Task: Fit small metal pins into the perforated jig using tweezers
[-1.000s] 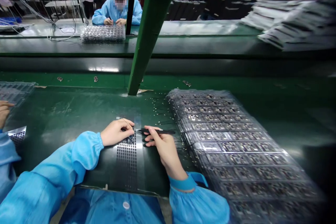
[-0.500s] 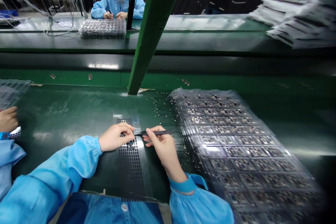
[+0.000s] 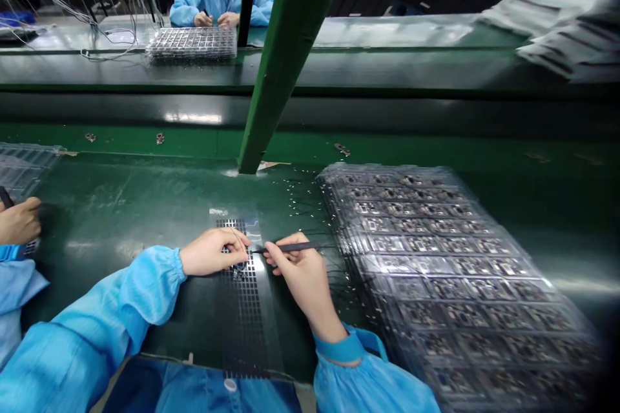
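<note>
Tiny part under the left hand [image 3: 209, 253] is too small to make out; its fingers are pinched down on the perforated strip [image 3: 245, 290], a dark grid of small holes lying flat on the green worktop [image 3: 121, 206]. Right hand [image 3: 298, 271] fingers are closed around black tweezers [image 3: 285, 248], tips touching the strip's upper end. Stack of clear trays [image 3: 436, 258] just right, blurred at the edges.

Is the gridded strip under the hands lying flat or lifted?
Flat. The gridded strip lies along the dark mat, left hand resting on it, tweezers in the right hand touching its top.
</note>
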{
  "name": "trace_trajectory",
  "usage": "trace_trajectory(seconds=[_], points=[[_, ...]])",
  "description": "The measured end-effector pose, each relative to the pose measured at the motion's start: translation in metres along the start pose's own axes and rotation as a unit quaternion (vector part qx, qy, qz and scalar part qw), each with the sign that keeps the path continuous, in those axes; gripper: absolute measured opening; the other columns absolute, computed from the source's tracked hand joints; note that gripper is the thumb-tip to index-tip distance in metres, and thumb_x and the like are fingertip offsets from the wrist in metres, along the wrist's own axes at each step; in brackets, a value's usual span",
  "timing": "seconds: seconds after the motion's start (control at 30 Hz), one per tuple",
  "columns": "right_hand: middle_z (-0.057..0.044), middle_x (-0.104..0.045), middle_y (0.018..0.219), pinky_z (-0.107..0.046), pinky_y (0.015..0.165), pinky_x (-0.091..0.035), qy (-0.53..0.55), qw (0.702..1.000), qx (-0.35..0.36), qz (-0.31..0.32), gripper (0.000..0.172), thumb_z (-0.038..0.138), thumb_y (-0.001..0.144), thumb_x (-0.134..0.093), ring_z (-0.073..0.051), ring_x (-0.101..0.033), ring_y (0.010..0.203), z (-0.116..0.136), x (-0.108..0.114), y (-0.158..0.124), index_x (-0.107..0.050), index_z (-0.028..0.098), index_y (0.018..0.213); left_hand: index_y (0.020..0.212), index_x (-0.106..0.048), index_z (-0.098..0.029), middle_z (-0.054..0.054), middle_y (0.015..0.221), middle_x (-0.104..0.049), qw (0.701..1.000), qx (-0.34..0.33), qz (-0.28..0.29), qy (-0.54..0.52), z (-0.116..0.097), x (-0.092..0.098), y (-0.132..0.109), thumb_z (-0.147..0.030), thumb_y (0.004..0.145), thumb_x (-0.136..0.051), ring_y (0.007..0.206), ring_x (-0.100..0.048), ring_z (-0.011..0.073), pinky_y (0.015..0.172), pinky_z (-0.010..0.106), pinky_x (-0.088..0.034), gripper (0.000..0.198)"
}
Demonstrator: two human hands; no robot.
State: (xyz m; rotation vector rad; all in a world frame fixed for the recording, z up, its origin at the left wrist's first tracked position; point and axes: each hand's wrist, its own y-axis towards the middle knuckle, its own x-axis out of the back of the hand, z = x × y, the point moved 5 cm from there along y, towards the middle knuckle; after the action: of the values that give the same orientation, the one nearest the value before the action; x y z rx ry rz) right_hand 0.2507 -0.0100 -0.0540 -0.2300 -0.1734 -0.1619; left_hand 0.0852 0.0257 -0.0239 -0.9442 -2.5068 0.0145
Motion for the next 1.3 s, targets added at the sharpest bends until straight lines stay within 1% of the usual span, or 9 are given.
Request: trace_trajectory(seconds=[0.3,0.6,0.77,0.9,1.0,1.07,1.13,1.2,1.3], points=[[-0.005,-0.068,0.063,-0.024,0.043,-0.050,-0.002,1.000,-0.006,0.007,0.040,0.055,0.070,-0.069,-0.023,-0.069,0.064,0.001,0.000,0.000,-0.051,0.019,0.074,0.065,-0.063,-0.014,0.010,0.099,-0.066,1.000,-0.001,0.001,-0.003,-0.001,0.000,0.000,-0.018,0.079,-0.060,0.095,-0.063,0.0181,0.079,0.027,-0.050,0.015],[-0.005,-0.067,0.062,-0.023,0.042,-0.050,0.002,1.000,-0.019,0.000,0.042,0.056,0.067,-0.071,-0.024,-0.069,0.065,0.002,-0.001,0.000,-0.052,0.019,0.072,0.064,-0.062,-0.014,0.008,0.096,-0.067,1.000,-0.011,-0.001,-0.001,-0.001,0.000,0.000,-0.018,0.079,-0.061,0.099,-0.061,0.0186,0.085,0.028,-0.047,0.015],[-0.003,-0.066,0.056,-0.021,0.045,-0.050,0.091,0.996,-0.018,-0.005,0.044,0.054,0.060,-0.077,-0.018,-0.067,0.055,0.004,0.000,0.002,-0.052,0.018,0.069,0.063,-0.062,-0.014,0.009,0.097,-0.067,1.000,-0.002,0.002,-0.002,0.000,0.000,0.001,-0.019,0.079,-0.061,0.100,-0.061,0.0190,0.085,0.028,-0.046,0.017],[-0.002,-0.067,0.055,-0.021,0.049,-0.051,0.180,0.983,0.002,-0.018,0.043,0.051,0.060,-0.079,-0.013,-0.063,0.049,0.006,0.003,-0.003,-0.053,0.017,0.068,0.061,-0.060,-0.014,0.009,0.099,-0.067,1.000,0.020,-0.004,-0.024,0.000,0.000,0.001,-0.019,0.077,-0.061,0.100,-0.060,0.0192,0.081,0.027,-0.047,0.017],[-0.001,-0.067,0.056,-0.020,0.050,-0.051,0.197,0.980,0.010,-0.025,0.039,0.048,0.063,-0.078,-0.012,-0.064,0.051,0.003,0.003,-0.015,-0.054,0.017,0.068,0.068,-0.060,-0.013,0.010,0.101,-0.066,0.991,0.086,0.001,-0.100,0.003,-0.003,-0.004,-0.025,0.077,-0.059,0.086,-0.063,0.0177,0.066,0.026,-0.051,0.016],[-0.001,-0.067,0.057,-0.021,0.051,-0.051,0.192,0.981,0.016,-0.027,0.037,0.046,0.065,-0.078,-0.013,-0.065,0.052,0.001,0.003,-0.023,-0.055,0.017,0.067,0.074,-0.059,-0.012,0.008,0.092,-0.067,0.980,0.140,0.009,-0.143,0.005,-0.007,-0.009,-0.029,0.078,-0.058,0.072,-0.062,0.0149,0.054,0.023,-0.049,0.017],[-0.001,-0.066,0.057,-0.022,0.052,-0.052,0.183,0.982,0.021,-0.031,0.037,0.046,0.065,-0.078,-0.014,-0.065,0.053,-0.001,0.001,-0.029,-0.055,0.017,0.068,0.077,-0.059,-0.012,0.004,0.073,-0.065,0.974,0.168,0.011,-0.153,0.006,-0.009,-0.013,-0.029,0.077,-0.058,0.062,-0.060,0.0131,0.049,0.021,-0.047,0.017],[-0.001,-0.066,0.057,-0.024,0.053,-0.054,0.175,0.984,0.024,-0.032,0.036,0.045,0.066,-0.078,-0.015,-0.066,0.054,-0.002,0.000,-0.032,-0.055,0.017,0.069,0.077,-0.058,-0.012,-0.001,0.061,-0.059,0.973,0.175,0.006,-0.147,0.007,-0.010,-0.015,-0.028,0.077,-0.058,0.058,-0.059,0.0122,0.048,0.020,-0.046,0.016],[-0.001,-0.067,0.058,-0.025,0.055,-0.055,0.165,0.986,0.024,-0.030,0.035,0.045,0.067,-0.077,-0.016,-0.067,0.055,-0.002,-0.003,-0.031,-0.054,0.018,0.070,0.078,-0.058,-0.012,-0.002,0.056,-0.056,0.974,0.177,0.005,-0.140,0.010,-0.012,-0.015,-0.030,0.078,-0.057,0.056,-0.060,0.0122,0.048,0.019,-0.046,0.018]])
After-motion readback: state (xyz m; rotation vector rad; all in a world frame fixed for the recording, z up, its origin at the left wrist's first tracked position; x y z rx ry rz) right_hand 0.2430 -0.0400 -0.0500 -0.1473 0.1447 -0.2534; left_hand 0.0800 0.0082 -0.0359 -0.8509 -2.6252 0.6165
